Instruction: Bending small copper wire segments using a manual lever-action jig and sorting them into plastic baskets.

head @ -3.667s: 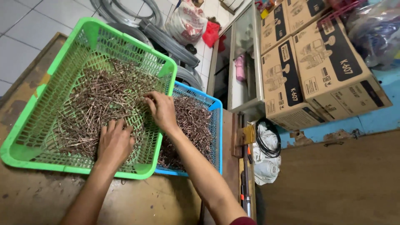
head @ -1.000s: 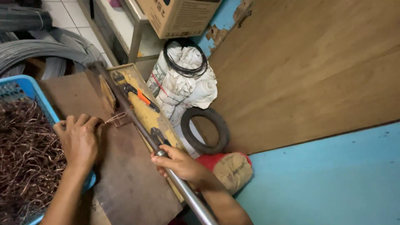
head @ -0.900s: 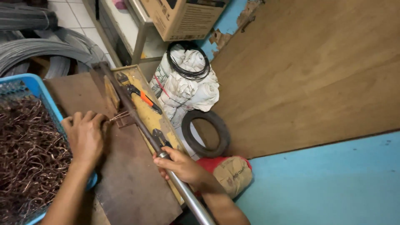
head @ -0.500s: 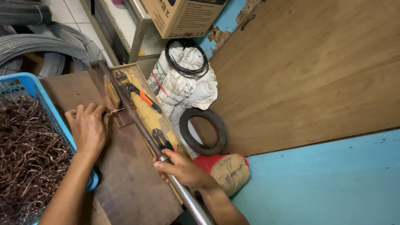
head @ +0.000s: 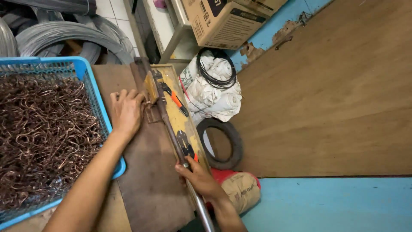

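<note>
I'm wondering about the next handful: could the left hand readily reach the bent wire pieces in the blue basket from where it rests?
Probably yes. The left hand lies on the brown plate just beside the blue basket, whose top is open, and nothing stands between them but its low wall; the wire pieces lie heaped close by.

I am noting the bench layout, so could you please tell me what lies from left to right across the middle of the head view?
Blue basket of bent copper wire pieces → left hand → long metal lever bar → black rubber ring → brown wooden board.
</note>
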